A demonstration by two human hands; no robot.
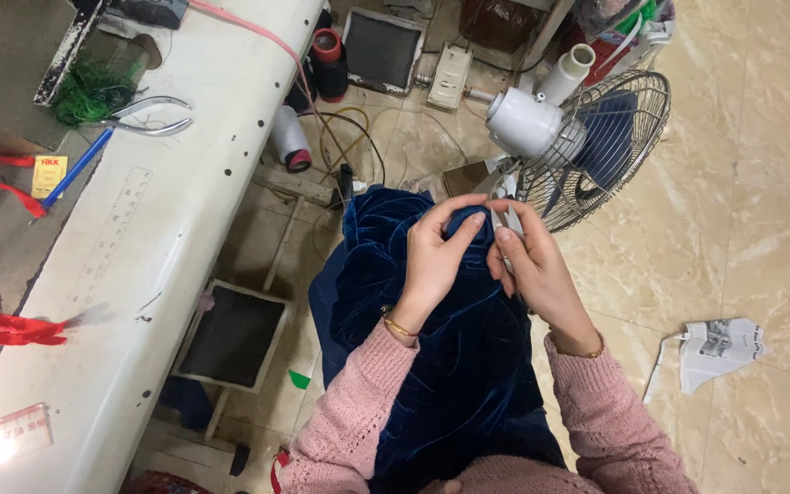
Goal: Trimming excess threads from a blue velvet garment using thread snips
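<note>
A dark blue velvet garment (432, 348) lies over my lap and hangs toward the floor. My left hand (439, 261) pinches a fold at its upper edge between thumb and fingers. My right hand (528, 261) is close beside it, holding a small silvery metal tool (505, 220) at the same fold; what kind of tool is hard to tell. Both wrists carry a gold bangle and pink knitted sleeves.
A white sewing table (139, 247) runs along the left with scissors (144, 114), a blue pen (80, 165), red ribbon (11, 327) and a ruler (2, 434). A floor fan (587, 137) stands just beyond my hands. Thread cones (293, 139), cables, a treadle (230, 334) and crumpled paper (720, 348) lie on the tiled floor.
</note>
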